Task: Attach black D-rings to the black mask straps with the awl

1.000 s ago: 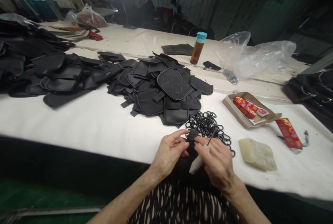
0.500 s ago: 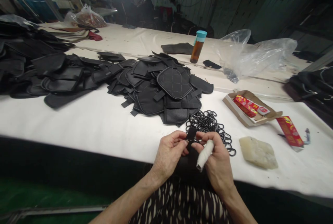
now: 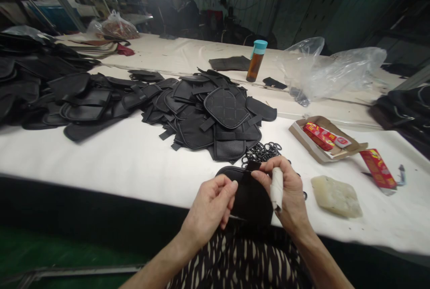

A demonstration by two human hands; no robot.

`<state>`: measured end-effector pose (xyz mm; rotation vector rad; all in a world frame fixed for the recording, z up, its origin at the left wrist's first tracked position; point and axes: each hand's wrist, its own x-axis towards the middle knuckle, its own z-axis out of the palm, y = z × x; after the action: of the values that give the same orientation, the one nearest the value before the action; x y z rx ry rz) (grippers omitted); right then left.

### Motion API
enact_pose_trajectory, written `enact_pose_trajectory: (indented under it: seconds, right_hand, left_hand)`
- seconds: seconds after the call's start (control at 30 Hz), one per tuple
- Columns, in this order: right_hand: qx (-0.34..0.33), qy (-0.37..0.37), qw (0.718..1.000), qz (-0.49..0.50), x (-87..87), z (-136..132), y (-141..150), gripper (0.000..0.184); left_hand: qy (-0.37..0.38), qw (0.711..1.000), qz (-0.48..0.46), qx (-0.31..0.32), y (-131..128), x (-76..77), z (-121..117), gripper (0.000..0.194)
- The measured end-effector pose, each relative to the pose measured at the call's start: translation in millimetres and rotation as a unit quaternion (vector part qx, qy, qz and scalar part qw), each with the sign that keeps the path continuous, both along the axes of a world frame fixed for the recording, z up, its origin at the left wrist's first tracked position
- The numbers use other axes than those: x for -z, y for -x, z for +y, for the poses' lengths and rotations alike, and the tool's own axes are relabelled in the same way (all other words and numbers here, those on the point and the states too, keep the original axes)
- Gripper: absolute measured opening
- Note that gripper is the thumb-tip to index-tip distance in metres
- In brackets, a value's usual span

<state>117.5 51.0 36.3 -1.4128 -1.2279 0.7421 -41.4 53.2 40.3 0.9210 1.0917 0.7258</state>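
Note:
My right hand (image 3: 286,186) pinches the short strap tab (image 3: 254,166) of a black padded piece (image 3: 251,197) with a rounded, piped edge. A tool with a white-wrapped handle (image 3: 277,189) also rests in that hand; its working end is hidden. My left hand (image 3: 213,201) is beside the piece's left edge, thumb and fingers pressed together. What they pinch, if anything, is too small to make out. Beyond my right hand lies a heap of black oval rings (image 3: 264,152), partly covered by the hand.
Many similar black pieces (image 3: 198,114) are piled at centre and left. To the right are a yellowish block (image 3: 336,196), an open cardboard box (image 3: 324,139) with red packets, and a red carton (image 3: 379,169). Farther back stand a teal-capped bottle (image 3: 257,61) and clear plastic bags (image 3: 336,71).
My left hand has let go of the tab and moved left and down. My right hand has shifted slightly right with the tab, and more of the black piece's face shows.

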Motion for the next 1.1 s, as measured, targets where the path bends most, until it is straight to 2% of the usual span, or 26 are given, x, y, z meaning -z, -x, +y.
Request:
enact_pose_trajectory:
  seconds: [0.07,0.13,0.17,0.27,0.37,0.47,0.57,0.63,0.73,0.87,0.97,1.1]
  right_hand:
    - [-0.009,-0.025,1.000,-0.005,-1.6,-0.8,2.6,0.019]
    - [-0.044,-0.057,0.997,-0.021,-1.0,-6.2,6.7,0.018]
    - [-0.071,-0.079,0.994,-0.034,-0.2,-10.4,8.9,0.017]
    - [-0.154,-0.158,0.969,-0.113,2.2,-25.6,15.8,0.014]
    - [-0.206,-0.252,0.916,-0.233,1.7,-37.3,22.0,0.022]
    - [-0.235,-0.317,0.863,-0.316,0.8,-42.1,24.9,0.024]
    - [-0.244,-0.324,0.850,-0.337,2.8,-43.0,23.0,0.024]
    - [-0.236,-0.312,0.860,-0.326,6.4,-43.4,20.6,0.024]
    - [-0.196,-0.258,0.907,-0.270,14.9,-45.2,18.8,0.024]
    - [-0.081,-0.146,0.972,-0.168,25.5,-48.5,22.8,0.013]
    - [-0.003,-0.043,0.988,-0.147,26.3,-48.7,27.6,0.004]
    - [0.012,0.061,0.991,-0.122,22.4,-45.8,31.2,0.008]
  left_hand:
    - [0.157,0.980,-0.100,0.075,5.5,4.4,1.0,0.039]
    - [0.268,0.941,-0.185,0.091,8.5,9.2,2.9,0.048]
    - [0.295,0.927,-0.216,0.083,9.3,10.7,3.8,0.051]
    - [0.311,0.908,-0.277,0.054,9.3,11.2,4.7,0.042]
    - [0.321,0.906,-0.277,0.022,6.3,10.5,3.6,0.027]
    - [0.314,0.921,-0.228,-0.017,1.8,12.9,2.1,0.018]
    - [0.250,0.948,-0.195,-0.031,-2.6,15.9,1.7,0.014]
    - [0.207,0.959,-0.192,-0.039,-5.1,16.6,2.2,0.014]
    - [0.176,0.965,-0.182,-0.068,-9.4,15.9,2.6,0.014]
    - [0.137,0.973,-0.160,-0.095,-16.0,16.7,-0.4,0.020]
    - [0.097,0.977,-0.163,-0.101,-19.6,19.3,-4.7,0.020]
    - [0.100,0.975,-0.169,-0.105,-21.4,21.7,-8.7,0.021]
